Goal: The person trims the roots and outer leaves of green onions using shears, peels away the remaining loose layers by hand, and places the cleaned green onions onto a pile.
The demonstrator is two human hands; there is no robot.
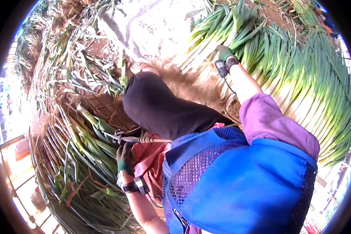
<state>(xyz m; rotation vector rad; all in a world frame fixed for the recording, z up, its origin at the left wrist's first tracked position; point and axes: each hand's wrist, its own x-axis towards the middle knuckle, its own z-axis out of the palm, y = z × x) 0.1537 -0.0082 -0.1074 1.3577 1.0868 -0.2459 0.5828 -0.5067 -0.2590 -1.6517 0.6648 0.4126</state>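
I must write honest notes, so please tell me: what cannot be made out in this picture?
- Head view: how the right hand meets the green onions; its own back hides this.
- Head view: whether the left hand grips the slim tool; too small and dark.
- Head view: surface detail of the white sheet; glare hides it, and the top edge cuts it off.

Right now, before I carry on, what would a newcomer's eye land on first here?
Probably the bright blue vest, large across the bottom, right of centre. Next, the broad fan of green onions down the right side, with the gloved right hand at its upper part. The white sheet glares at the top.
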